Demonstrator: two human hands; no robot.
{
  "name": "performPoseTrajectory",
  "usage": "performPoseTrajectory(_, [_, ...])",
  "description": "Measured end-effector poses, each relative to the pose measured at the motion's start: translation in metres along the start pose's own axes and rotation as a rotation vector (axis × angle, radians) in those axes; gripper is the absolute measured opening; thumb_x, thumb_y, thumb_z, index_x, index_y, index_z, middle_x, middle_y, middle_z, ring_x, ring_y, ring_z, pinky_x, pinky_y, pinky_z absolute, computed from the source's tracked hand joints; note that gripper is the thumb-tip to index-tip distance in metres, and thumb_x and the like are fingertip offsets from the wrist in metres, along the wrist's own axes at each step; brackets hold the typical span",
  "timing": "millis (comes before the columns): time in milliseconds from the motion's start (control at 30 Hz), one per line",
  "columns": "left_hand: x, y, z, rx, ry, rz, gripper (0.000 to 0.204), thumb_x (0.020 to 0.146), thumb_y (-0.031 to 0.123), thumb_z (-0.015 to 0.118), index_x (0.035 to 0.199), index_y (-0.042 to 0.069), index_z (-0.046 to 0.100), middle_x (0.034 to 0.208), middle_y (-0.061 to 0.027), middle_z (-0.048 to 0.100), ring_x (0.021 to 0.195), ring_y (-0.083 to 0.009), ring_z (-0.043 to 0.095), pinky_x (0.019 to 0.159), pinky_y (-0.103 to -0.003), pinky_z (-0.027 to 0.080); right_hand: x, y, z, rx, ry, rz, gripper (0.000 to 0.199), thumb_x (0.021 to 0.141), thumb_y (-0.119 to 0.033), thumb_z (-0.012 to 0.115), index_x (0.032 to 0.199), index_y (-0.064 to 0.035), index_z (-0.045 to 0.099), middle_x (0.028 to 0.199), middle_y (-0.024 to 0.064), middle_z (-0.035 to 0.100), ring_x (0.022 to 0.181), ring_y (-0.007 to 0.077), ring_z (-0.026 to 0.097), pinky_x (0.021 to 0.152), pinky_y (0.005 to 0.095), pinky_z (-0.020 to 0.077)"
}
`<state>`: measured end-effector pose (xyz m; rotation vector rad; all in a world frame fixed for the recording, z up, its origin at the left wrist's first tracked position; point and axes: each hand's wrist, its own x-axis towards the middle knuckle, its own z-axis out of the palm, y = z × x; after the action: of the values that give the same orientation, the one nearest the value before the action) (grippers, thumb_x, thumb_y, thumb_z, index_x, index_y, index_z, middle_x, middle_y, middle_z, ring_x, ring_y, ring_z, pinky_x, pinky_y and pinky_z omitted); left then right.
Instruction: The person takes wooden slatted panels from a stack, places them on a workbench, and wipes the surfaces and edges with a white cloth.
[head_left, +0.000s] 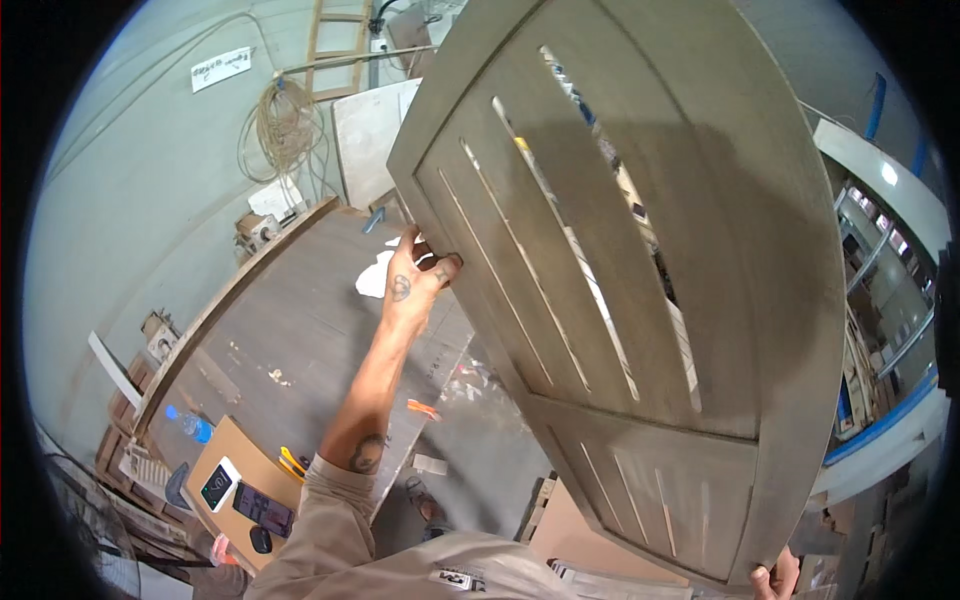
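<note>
Two hands carry a large grey slatted wooden door panel (640, 250), raised and tilted above a long workbench (300, 330). The left hand (415, 280) is clamped on the panel's left edge, fingers curled over the frame, while the right hand (775, 578) grips its lower right corner, only fingertips showing. On the bench lie a white rag (378, 275), an orange tool (422, 408) and, nearer the body, a cardboard sheet (240, 470) bearing two phones.
</note>
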<state>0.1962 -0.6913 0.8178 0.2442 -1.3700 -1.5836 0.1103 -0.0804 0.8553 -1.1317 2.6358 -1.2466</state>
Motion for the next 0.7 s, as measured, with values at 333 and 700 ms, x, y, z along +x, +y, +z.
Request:
performPoseTrajectory(333, [-0.030,-0.033,0.064,0.073,0.072,0.028,0.057,0.084,0.004,0.061,0.136,-0.007,0.039,0.092,-0.0071,0.058,0.080,-0.0124,0.056,0.066,-0.025,0.048,-0.085,0.002,-0.022,-0.143,0.120,0.136,0.026,0.093,-0.025,0.061,0.086,0.0001,0.056,0.071,0.0037,0.050,0.066,0.0124,0.043,0.057,0.0270,0.0348])
performPoseTrajectory(700, [-0.001,-0.042,0.096,-0.007,-0.268,0.039,0.079,0.081,-0.004,0.060,0.149,-0.002,0.020,0.131,-0.0116,0.047,0.116,-0.0209,0.049,0.096,-0.033,0.042,-0.127,0.004,0.010,-0.085,0.404,0.192,0.041,0.088,-0.041,0.063,0.083,-0.0003,0.057,0.070,0.0024,0.048,0.063,0.0121,0.040,0.054,0.0283,0.0302])
